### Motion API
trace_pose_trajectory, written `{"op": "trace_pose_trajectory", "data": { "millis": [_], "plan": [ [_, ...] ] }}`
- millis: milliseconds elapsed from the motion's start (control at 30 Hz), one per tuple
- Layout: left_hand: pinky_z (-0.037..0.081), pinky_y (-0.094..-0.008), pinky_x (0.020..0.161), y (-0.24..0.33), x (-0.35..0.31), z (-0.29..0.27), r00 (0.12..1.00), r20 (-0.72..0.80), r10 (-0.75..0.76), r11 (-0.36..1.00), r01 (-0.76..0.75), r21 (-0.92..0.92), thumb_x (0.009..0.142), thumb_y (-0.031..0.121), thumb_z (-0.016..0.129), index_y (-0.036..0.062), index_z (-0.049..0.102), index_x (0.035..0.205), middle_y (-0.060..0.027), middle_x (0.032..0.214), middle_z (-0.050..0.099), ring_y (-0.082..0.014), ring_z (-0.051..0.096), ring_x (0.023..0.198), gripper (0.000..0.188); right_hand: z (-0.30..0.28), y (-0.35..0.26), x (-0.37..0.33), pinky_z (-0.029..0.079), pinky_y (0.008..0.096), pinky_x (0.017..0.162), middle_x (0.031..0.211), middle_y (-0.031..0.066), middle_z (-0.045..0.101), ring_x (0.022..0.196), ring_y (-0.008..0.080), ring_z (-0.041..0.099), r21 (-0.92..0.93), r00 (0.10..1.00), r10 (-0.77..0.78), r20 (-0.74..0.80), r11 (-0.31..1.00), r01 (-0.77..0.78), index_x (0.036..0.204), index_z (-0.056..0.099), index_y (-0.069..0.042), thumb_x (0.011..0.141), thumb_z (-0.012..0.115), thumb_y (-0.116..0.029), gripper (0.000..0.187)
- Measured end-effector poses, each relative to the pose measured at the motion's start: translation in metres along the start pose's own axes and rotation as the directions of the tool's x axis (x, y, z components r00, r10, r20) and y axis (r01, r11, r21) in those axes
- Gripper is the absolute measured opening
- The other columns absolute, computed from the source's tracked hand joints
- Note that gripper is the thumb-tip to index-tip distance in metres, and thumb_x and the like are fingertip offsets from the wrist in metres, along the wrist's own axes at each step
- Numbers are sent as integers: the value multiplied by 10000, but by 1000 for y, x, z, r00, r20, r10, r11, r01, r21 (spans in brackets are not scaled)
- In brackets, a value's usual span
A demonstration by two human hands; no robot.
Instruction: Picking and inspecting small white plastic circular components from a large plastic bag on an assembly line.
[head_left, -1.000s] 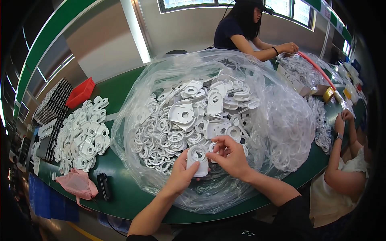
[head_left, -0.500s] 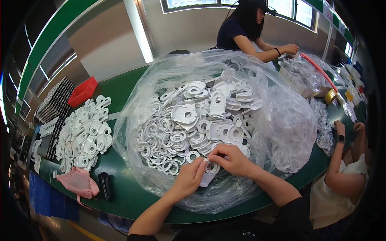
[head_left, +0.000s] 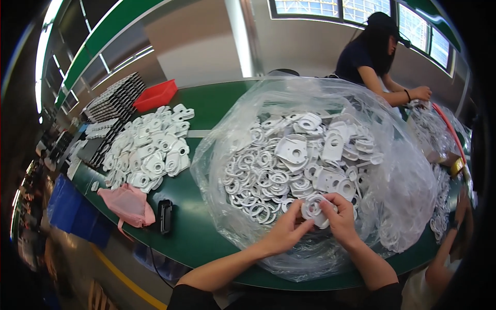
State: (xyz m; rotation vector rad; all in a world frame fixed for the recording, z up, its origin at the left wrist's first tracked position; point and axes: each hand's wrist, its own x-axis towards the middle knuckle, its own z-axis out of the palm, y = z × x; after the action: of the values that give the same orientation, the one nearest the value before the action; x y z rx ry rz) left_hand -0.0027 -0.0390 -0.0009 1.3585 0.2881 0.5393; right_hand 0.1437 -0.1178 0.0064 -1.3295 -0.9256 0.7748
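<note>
A white plastic part with a round ring-shaped opening (head_left: 313, 206) is held up between my two hands. My left hand (head_left: 287, 227) pinches its left side between thumb and fingers. On its right side, my right hand (head_left: 341, 217) is closed, with the thumb lying over the front of the part. Both hands are above the near edge of a large transparent plastic bag (head_left: 217, 175). Inside that opened bag lies a heap of white plastic parts: loose rings (head_left: 248, 181) on the left and flat pieces with holes (head_left: 293, 151) further back.
On the green table (head_left: 181, 222), more white parts (head_left: 150, 147) lie left, near stacked dark trays (head_left: 116, 98) and a red bin (head_left: 156, 95). A pink bag (head_left: 128, 204) and black device (head_left: 165, 216) sit nearer. Co-workers (head_left: 372, 62) are behind and at right.
The view has swung left, shifting everything rightward. My hands have turned the white part so its ring faces up, and the right hand now grips its side, thumb across the front.
</note>
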Motion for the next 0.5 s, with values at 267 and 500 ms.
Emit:
{"op": "trace_pose_trajectory", "data": {
  "millis": [267,500],
  "plan": [
    [399,-294,616,7,5,-14,996,75,45,934,-69,349,948,200,427,11,531,850,-93,688,523,-187,508,635,237,-12,-7,0,442,243,695,823,82,644,764,144,588,-271,974,-92,206,951,147,917,638,24,866,566,-73,132],
    [396,-363,562,10,5,-19,983,26,181,688,-146,711,864,118,499,-5,530,767,-183,671,510,-357,492,607,160,-7,-16,0,460,274,632,781,134,643,695,223,626,-439,953,-137,272,863,249,894,629,10,843,591,-102,129]
  ]
}}
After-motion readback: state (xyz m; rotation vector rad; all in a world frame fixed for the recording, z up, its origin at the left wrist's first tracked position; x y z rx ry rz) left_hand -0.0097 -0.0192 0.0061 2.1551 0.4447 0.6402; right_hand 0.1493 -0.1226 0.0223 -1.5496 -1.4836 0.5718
